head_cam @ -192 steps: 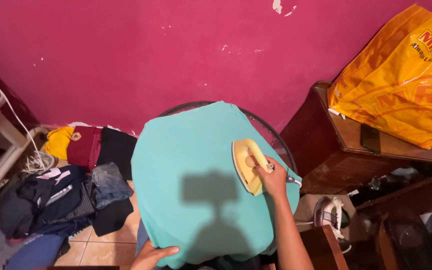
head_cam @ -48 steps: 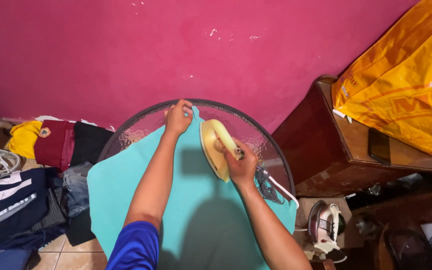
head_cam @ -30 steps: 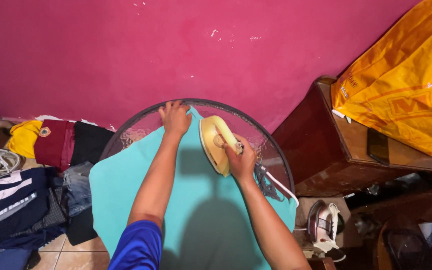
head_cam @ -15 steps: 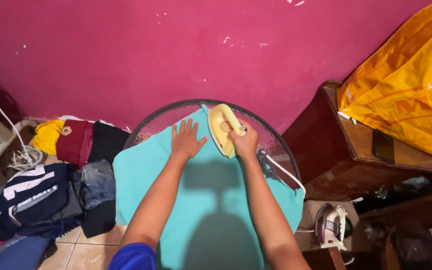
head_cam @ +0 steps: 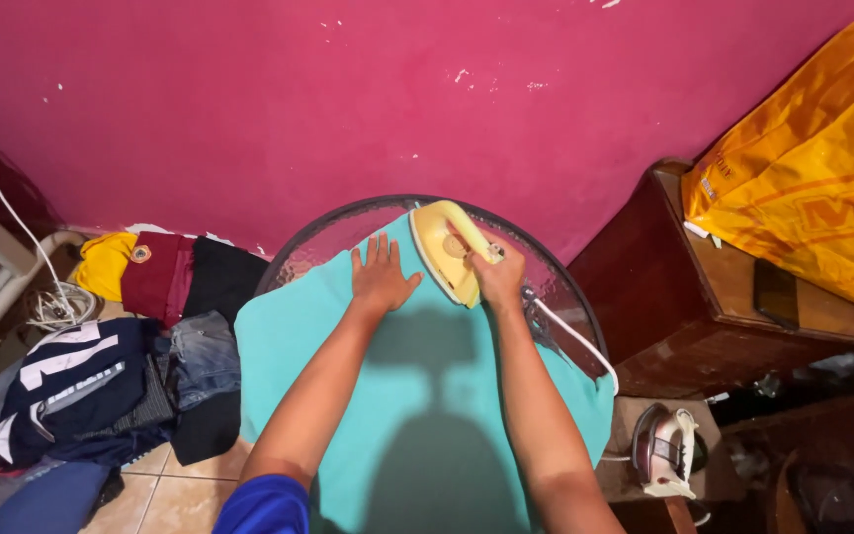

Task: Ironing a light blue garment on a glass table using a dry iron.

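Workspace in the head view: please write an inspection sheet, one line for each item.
Surface: round glass table, mostly covered by the teal cloth.
Job's things: yellow iron on the cloth's far edge.
Clutter: clothes pile on the floor; second iron on a low stand.
Grippers: left hand flat on the cloth; right hand grips the iron's handle.
Cables: white cord running from the iron; white cable coil on the floor.
Surroundings: pink wall; wooden cabinet with orange bag.
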